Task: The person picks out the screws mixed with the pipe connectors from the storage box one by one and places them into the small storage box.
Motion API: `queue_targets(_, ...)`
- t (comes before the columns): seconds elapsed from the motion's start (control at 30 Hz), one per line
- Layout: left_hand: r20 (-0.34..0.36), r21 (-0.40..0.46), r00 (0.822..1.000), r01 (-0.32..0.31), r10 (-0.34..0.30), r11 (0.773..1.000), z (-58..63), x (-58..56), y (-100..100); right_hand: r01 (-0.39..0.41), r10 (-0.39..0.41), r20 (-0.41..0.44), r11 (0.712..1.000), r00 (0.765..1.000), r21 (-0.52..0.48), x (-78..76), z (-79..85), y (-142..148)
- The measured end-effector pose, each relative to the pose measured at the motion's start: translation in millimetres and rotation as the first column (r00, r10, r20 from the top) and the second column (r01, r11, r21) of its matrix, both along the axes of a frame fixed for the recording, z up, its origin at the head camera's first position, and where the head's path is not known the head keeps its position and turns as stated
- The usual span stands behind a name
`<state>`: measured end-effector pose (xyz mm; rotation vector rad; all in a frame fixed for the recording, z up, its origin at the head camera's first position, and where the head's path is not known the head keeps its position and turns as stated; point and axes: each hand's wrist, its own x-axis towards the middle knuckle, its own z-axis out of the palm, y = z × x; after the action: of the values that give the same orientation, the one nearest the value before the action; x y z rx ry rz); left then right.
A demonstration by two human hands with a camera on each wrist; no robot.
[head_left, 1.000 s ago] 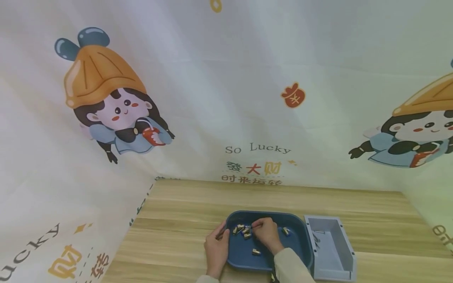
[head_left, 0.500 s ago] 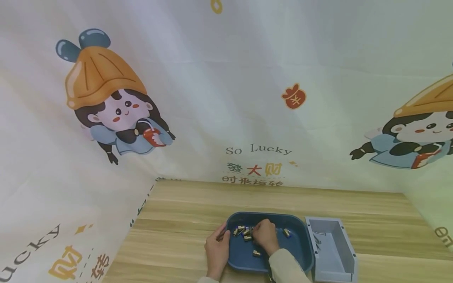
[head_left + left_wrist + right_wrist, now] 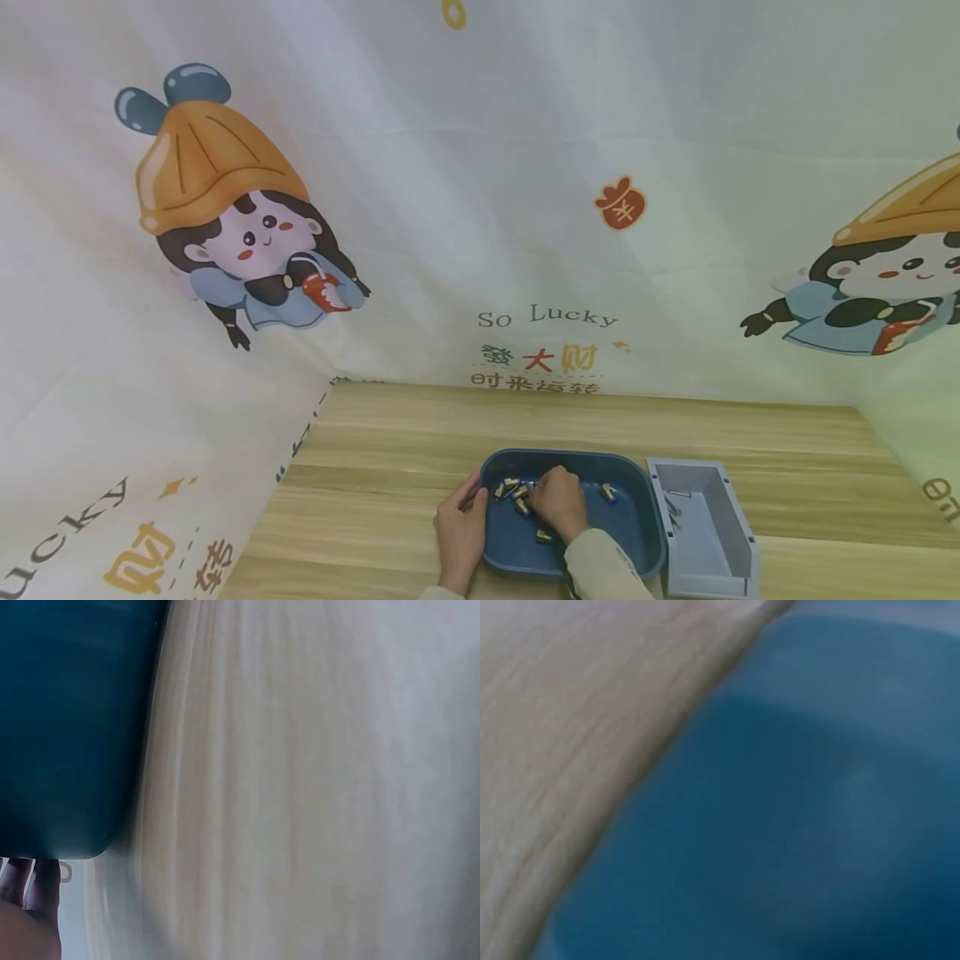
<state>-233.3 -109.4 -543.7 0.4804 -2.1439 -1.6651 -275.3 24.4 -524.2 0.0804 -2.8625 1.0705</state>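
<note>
My left hand [image 3: 460,529] rests at the left wall of a dark blue tray [image 3: 645,475], thumb near the rim. In the left wrist view its fingers [image 3: 45,889] reach fairly straight to the tray's end. Inside the tray, my right hand [image 3: 560,500] has bent fingers pointing down into a small pile of brass fittings with blue ends. One brass fitting [image 3: 522,506] lies just left of its fingertips. I cannot tell what those fingertips hold. Another fitting [image 3: 543,537] lies below the hand. The right wrist view is blurred, with a light sleeve [image 3: 577,750] over blue.
A grey open bin [image 3: 705,533] stands against the tray's right side, with several silver screws [image 3: 672,507] in it. A lone fitting [image 3: 608,493] lies at the tray's right. The wooden table [image 3: 375,483] meets a printed cloth [image 3: 420,275] behind.
My right hand has shifted slightly down and left, deeper over the pile, covering more of it. The fitting by its fingertips has turned. My left hand stays at the tray's edge.
</note>
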Motion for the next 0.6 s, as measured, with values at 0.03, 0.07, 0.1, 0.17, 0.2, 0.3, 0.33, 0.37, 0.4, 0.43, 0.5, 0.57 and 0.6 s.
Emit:
queue_targets(0.03, 0.000, -0.001, 1.000, 0.000, 0.000, 1.000, 0.0, 0.0, 0, 0.003, -0.003, 0.003, 1.000, 1.000, -0.002, 0.2, 0.0, 0)
queue_targets(0.07, 0.001, -0.004, 1.000, -0.001, 0.001, 1.000, -0.2, -0.1, 0, 0.004, -0.004, 0.007, 1.000, 1.000, -0.005, 0.4, -0.1, 0)
queue_targets(0.1, 0.002, -0.005, 1.000, 0.000, 0.000, 1.000, -0.2, -0.2, 0, 0.006, -0.006, 0.013, 1.000, 1.000, -0.010, 0.7, 0.1, 0)
queue_targets(0.17, -0.002, -0.014, 1.000, 0.002, -0.002, 1.000, 0.0, -0.3, 1, 0.005, -0.005, 0.021, 1.000, 1.000, -0.021, 1.2, 0.7, 2)
queue_targets(0.2, -0.002, -0.018, 1.000, 0.001, -0.001, 1.000, 0.1, -0.2, 1, 0.003, -0.002, 0.029, 1.000, 1.000, -0.031, 1.4, 1.0, 3)
queue_targets(0.3, -0.010, -0.024, 1.000, 0.000, 0.000, 1.000, 0.7, 0.5, 2, -0.007, 0.010, 0.046, 0.998, 0.999, -0.068, 2.1, 2.3, 7)
queue_targets(0.33, -0.014, -0.025, 1.000, -0.001, 0.001, 1.000, 0.7, 0.8, 2, -0.009, 0.013, 0.047, 0.996, 0.999, -0.086, 2.2, 2.6, 8)
queue_targets(0.37, -0.013, -0.022, 1.000, -0.003, 0.002, 1.000, 1.1, 1.1, 2, -0.007, 0.013, 0.054, 0.995, 0.998, -0.103, 2.1, 2.9, 10)
queue_targets(0.4, -0.019, -0.022, 1.000, -0.003, 0.002, 1.000, 1.4, 1.3, 2, -0.009, 0.015, 0.054, 0.993, 0.998, -0.117, 2.0, 3.0, 11)
queue_targets(0.43, -0.023, -0.024, 1.000, -0.003, 0.003, 1.000, 1.7, 1.6, 2, -0.010, 0.017, 0.056, 0.992, 0.998, -0.130, 1.9, 3.2, 13)
queue_targets(0.5, -0.019, -0.026, 1.000, -0.010, 0.009, 1.000, 2.0, 1.3, 2, -0.012, 0.022, 0.058, 0.988, 0.998, -0.156, 1.3, 3.1, 16)
queue_targets(0.57, -0.019, -0.032, 1.000, -0.012, 0.011, 0.999, 2.8, 1.7, 2, -0.020, 0.031, 0.061, 0.984, 0.998, -0.180, 1.0, 3.0, 20)
queue_targets(0.6, -0.015, -0.033, 1.000, -0.014, 0.013, 0.999, 2.9, 1.6, 2, -0.023, 0.036, 0.062, 0.981, 0.997, -0.192, 1.0, 3.2, 22)
